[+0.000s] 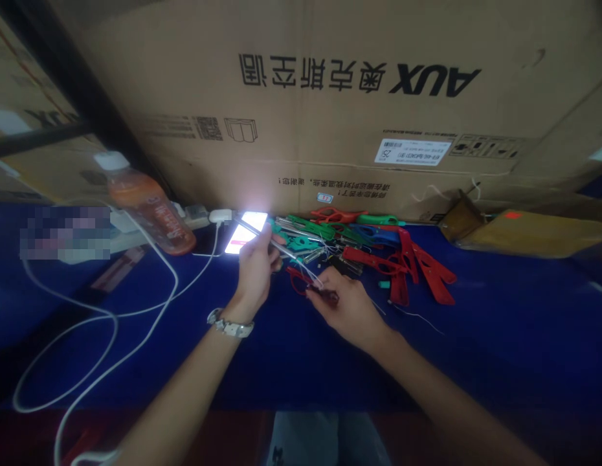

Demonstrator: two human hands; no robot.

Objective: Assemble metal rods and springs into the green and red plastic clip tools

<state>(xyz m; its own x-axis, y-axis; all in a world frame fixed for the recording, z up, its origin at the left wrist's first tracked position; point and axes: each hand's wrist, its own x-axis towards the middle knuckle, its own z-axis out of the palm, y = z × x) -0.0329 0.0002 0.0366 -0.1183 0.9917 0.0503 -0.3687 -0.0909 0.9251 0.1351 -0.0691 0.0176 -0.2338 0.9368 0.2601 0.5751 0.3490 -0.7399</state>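
Note:
My left hand (258,262) is closed around a slim metal rod (287,251), which slants down to the right. Thin white wire (314,277) shows near the rod's lower end. There my right hand (340,298) pinches the wire end and a small dark part, too blurred to name. A red plastic loop (297,282) shows just left of the right fingertips. Behind both hands lies a heap of green plastic handle shells (313,228), metal rods and small parts. Red handle shells (371,259) with oval holes and a blue shell (376,234) lie to the right.
A lit phone (247,232) lies behind my left hand, with a white plug (220,216) beside it. A tea-coloured drink bottle (153,210) leans at the left, near looping white cable (114,317). A large cardboard box (301,142) walls the back. Yellow packaging (534,233) lies at right.

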